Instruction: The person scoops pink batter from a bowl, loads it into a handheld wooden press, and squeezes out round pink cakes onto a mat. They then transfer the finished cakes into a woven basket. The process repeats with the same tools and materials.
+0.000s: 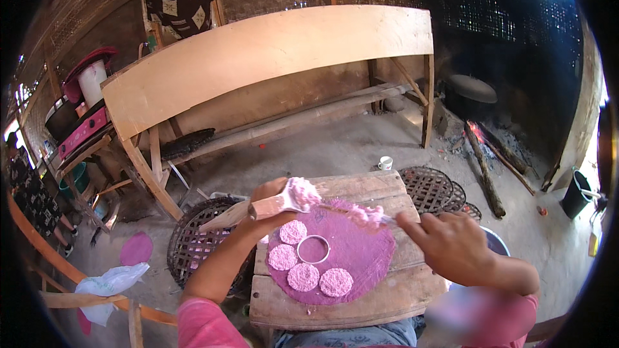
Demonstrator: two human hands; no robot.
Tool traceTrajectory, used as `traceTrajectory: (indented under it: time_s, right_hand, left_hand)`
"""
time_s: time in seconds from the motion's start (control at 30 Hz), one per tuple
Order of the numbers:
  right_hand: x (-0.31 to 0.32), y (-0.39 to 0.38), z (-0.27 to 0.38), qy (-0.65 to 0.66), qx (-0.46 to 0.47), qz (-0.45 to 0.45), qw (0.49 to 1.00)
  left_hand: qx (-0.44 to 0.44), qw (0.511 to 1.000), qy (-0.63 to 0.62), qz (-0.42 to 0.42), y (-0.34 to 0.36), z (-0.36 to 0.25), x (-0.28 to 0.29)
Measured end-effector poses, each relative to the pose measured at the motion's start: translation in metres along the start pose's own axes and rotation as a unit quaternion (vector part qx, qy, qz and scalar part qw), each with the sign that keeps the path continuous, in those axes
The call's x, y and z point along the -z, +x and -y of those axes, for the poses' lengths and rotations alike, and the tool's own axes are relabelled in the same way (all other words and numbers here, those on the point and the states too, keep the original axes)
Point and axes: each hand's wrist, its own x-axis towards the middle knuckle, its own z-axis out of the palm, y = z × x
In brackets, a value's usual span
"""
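My left hand (pixel 269 198) is closed round the handle of a wooden rice paddle (pixel 267 207) that carries a clump of pink sticky rice (pixel 302 192). In my right hand (pixel 451 238) is a thin utensil (pixel 389 220), smeared with more pink rice; its exact kind is hard to make out. Both tools are above a round purple mat (pixel 367 251) on a low wooden table (pixel 284 312). Several flat pink rice discs (pixel 303 277) lie along the mat's left and near side. Beside them rests a metal ring mould (pixel 328 251), with purple mat showing inside it.
Woven baskets stand left (pixel 184 245) and right (pixel 422 187) of the low table. A white cup (pixel 385 163) is on the floor behind it. Beyond runs a long bench table (pixel 277 38). At far right, a fire (pixel 476 132) burns near a dark pot (pixel 471 93). A basin rim (pixel 496 240) shows behind my right hand.
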Motion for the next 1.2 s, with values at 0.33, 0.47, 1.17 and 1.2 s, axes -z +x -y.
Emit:
traceTrajectory:
  time_s: [0.33,0.47,1.17,1.2]
  right_hand:
    - [-0.025,0.042,0.019,-0.055,0.060,-0.032,0.996]
    - [-0.013,0.032,0.016,0.001,0.081,0.011,0.997]
    - [-0.128,0.002,0.052,0.669,-0.321,-0.006,0.671]
    - [-0.133,0.006,0.052,0.660,-0.313,-0.019,0.683]
  left_hand:
    - [-0.178,0.980,0.085,-0.037,-0.005,-0.030,-0.019]
    - [-0.045,0.990,0.116,0.059,-0.006,-0.010,-0.006]
    - [-0.065,0.976,0.100,-0.183,0.026,-0.022,-0.036]
    - [-0.086,0.976,0.098,-0.172,0.028,-0.026,-0.042]
